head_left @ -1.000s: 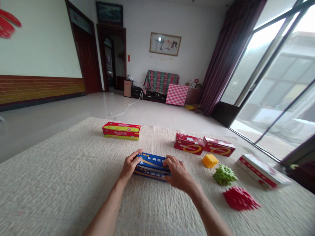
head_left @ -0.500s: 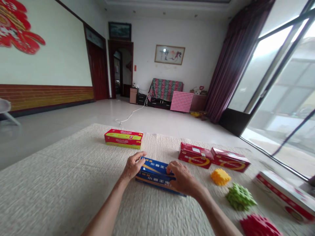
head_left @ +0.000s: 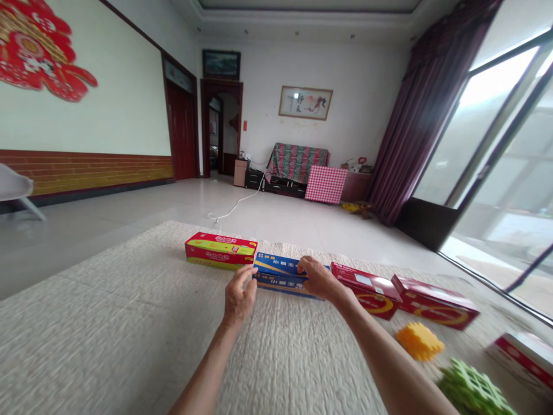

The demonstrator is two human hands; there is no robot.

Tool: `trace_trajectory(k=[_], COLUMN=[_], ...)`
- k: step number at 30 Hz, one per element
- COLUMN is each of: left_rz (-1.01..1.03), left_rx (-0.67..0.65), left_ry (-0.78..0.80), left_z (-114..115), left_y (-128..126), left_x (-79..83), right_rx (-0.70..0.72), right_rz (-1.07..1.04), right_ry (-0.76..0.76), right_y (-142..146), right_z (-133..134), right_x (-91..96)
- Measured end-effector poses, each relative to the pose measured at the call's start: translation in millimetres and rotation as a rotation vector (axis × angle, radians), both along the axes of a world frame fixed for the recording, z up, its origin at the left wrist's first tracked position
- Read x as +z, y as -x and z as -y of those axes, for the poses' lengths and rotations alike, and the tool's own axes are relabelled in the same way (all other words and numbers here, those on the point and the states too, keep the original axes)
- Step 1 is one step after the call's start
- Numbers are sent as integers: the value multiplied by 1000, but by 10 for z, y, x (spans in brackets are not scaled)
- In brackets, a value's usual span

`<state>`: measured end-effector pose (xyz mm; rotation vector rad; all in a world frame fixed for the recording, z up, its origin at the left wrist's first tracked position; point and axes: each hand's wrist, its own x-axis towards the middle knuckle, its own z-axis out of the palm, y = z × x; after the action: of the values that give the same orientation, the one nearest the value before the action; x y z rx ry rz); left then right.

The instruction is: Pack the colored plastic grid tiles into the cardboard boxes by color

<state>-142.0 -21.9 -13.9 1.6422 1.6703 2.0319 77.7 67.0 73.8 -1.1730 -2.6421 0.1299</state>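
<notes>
A long blue box (head_left: 280, 282) with yellow stripes and white lettering lies on the textured beige mat (head_left: 142, 323). My right hand (head_left: 319, 279) grips its right part, fingers over the top and thumb hidden behind the palm side. At the box's front left corner is my left hand (head_left: 239, 294), thumb and fingers apart; whether it still touches the box is hard to tell. A red and lime-green box (head_left: 220, 251) sits against or very near the blue box's left end. Just to the right stands a dark red box (head_left: 367, 288), partly behind my right forearm.
Another dark red box (head_left: 436, 302) stands farther right. Yellow (head_left: 419, 341) and green (head_left: 473, 389) spiky pieces lie nearer me, beside a white and red box (head_left: 525, 363). A white cable (head_left: 237, 204) crosses the floor beyond the mat; glass doors (head_left: 510, 150) line the right.
The blue box has moved forward, away from me, into the space between the red-green box and the dark red boxes. My left hand has loosened at its left end. The view has shifted slightly.
</notes>
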Motion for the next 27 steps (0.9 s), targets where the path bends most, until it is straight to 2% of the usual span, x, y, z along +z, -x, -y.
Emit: trace_trajectory(k=[4, 10, 16, 19, 23, 27], left_rz=[-77, -155, -205, -218, -233, -248], left_rx=[38, -4, -24, -45, -70, -84], left_ry=[5, 26, 43, 48, 50, 57], left_z=[-37, -72, -139, -177, -184, -181], left_y=[-62, -100, -101, -102, -120, -143], left_x=[-67, -166, -260, -304, -333, -344], right_rx=[17, 29, -3, -4, 3, -112], right_rz=[11, 7, -24, -33, -30, 15], right_ry=[-2, 0, 23, 25, 20, 9], right_y=[34, 160, 202, 178, -48, -574], right_z=[-190, -383, -382, -337, -256, -230], right_x=[-16, -100, -269, -285, -171, -15])
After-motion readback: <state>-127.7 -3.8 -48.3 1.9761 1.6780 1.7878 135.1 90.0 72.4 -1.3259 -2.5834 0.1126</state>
